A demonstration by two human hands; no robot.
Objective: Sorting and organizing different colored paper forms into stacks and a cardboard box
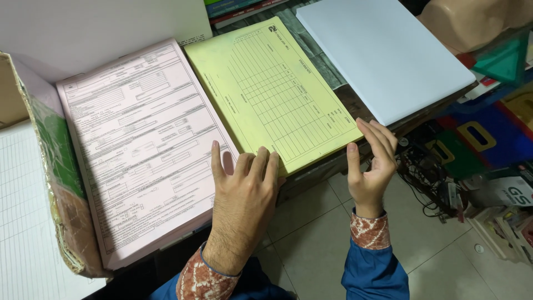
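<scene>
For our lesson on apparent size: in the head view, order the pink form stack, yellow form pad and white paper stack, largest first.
1. pink form stack
2. yellow form pad and white paper stack: look about alike, and the white stack lies farther off and is cropped, so unranked.

The left hand (244, 191) covers the near right corner of the pink form pad (141, 144) and the near left corner of the yellow form pad (272, 89) beside it. Print on both pads is too small to read. Left of the pink pad, the ruled white sheet (25, 222) runs off the picture's edge, as does the cardboard box flap (53, 183).
</scene>
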